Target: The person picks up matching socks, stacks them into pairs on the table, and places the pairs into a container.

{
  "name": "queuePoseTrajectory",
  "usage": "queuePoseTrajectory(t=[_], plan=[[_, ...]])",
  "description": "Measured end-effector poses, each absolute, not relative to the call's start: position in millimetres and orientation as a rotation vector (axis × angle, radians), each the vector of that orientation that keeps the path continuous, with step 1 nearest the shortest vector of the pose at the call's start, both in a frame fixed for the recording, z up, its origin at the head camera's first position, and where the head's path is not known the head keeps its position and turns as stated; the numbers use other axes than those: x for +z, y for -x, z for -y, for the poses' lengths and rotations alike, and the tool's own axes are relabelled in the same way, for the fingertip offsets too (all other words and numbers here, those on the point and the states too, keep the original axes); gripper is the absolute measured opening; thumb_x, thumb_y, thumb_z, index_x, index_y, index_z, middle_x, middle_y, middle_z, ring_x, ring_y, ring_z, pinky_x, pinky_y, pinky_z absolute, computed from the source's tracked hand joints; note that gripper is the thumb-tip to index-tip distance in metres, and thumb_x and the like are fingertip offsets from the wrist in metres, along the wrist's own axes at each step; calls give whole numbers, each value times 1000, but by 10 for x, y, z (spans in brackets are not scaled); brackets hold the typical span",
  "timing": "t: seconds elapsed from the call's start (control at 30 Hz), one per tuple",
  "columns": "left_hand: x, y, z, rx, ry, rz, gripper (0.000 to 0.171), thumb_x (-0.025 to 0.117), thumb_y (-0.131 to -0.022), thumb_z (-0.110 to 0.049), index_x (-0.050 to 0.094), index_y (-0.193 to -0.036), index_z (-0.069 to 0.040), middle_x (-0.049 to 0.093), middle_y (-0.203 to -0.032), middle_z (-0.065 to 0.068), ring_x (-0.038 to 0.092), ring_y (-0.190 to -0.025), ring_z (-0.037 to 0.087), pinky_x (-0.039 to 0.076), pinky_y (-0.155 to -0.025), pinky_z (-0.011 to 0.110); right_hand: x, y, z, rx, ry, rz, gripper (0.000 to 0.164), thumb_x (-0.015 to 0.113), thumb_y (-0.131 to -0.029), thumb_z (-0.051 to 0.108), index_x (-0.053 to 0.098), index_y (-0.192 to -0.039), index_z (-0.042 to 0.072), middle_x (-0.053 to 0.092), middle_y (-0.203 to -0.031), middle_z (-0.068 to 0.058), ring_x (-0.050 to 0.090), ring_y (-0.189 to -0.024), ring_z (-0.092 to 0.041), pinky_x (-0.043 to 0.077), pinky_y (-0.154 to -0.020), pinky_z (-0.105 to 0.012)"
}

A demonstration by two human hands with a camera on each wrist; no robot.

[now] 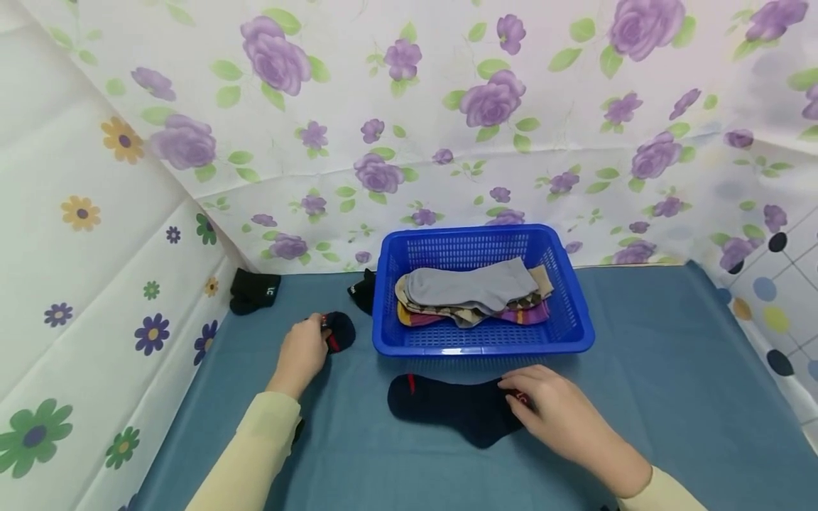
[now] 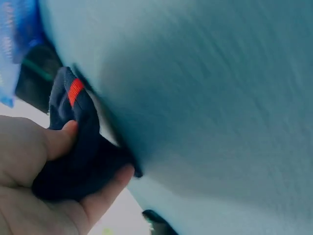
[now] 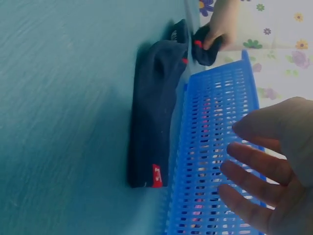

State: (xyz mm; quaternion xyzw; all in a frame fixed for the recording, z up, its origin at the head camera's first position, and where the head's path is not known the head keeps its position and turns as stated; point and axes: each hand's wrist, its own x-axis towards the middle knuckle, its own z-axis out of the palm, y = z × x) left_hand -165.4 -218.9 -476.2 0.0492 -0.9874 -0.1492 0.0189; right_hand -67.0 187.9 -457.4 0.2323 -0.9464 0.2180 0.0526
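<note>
My left hand point(image 1: 302, 357) pinches a dark navy sock point(image 1: 341, 332) with a red stripe, left of the blue basket. In the left wrist view this sock point(image 2: 83, 164) is bunched between thumb and fingers, close to the cloth. A matching navy sock point(image 1: 450, 406) lies flat in front of the basket, with a red mark at its toe and a red label at its cuff. Over the cuff end hovers my right hand point(image 1: 554, 410). The right wrist view shows that hand's fingers point(image 3: 254, 164) spread and loosely bent, holding nothing, apart from the flat sock point(image 3: 154, 107).
The blue basket point(image 1: 483, 350) holds several stacked socks, a grey sock point(image 1: 469, 284) on top. Black socks point(image 1: 253, 291) lie at the back left, and another black sock point(image 1: 363, 292) sits against the basket's left side. Flowered sheets point(image 1: 434, 191) hang behind the blue cloth point(image 1: 671, 369).
</note>
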Motion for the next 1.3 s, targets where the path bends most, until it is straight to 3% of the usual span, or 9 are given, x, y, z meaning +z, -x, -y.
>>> queuePoseTrajectory(t=[0.17,0.37,0.53,0.77,0.97,1.17,1.3], plan=[[-4545,1557,2088,-605,-58,2936,17,55,-95,-20,63,-103,-7,68,-94,14,66,-77,26,51,-62,39,-4501,646,-1861,886,-776,2769,29,71,-83,24,64,-108,36,62,-107,21,56,-102,1,53,-80,-26],[-4132,1487,1786,-773,56,2667,18,55,-95,-16,63,-110,-12,68,-106,10,66,-93,24,55,-74,40,-4341,615,-1802,1064,-811,2592,31,68,-86,25,60,-114,37,61,-113,16,56,-107,-3,51,-83,-23],[-3833,1364,1458,-947,215,2484,20,54,-95,-17,63,-113,-18,67,-111,2,65,-99,17,55,-80,35,-4215,630,-1745,1082,-740,2434,36,72,-82,19,63,-113,33,61,-121,11,55,-114,-8,41,-94,-12],[-3739,1165,998,-1219,536,2423,30,52,-96,-17,60,-123,-29,63,-121,-9,60,-107,6,51,-84,28,-4119,677,-1670,1160,-664,2408,43,71,-83,19,58,-123,28,60,-123,9,57,-106,-5,46,-79,-11],[-3840,985,687,-1407,781,2530,30,52,-96,-21,58,-121,-38,60,-120,-18,56,-111,-1,50,-87,23,-4141,667,-1646,1231,-660,2520,57,71,-83,25,48,-135,27,55,-128,10,58,-109,-8,52,-77,-18],[-3902,926,548,-1536,894,2587,15,51,-96,-31,58,-109,-32,63,-109,-13,60,-100,-1,51,-81,23,-4131,694,-1633,1269,-816,2538,82,73,-81,21,26,-148,21,33,-148,3,50,-117,-11,53,-79,-28],[-3916,907,496,-1510,977,2585,14,51,-96,-32,60,-105,-27,63,-104,-11,59,-96,-1,51,-77,20,-4114,705,-1610,1259,-864,2537,74,72,-83,25,31,-145,23,41,-142,8,50,-118,-7,51,-85,-28]])
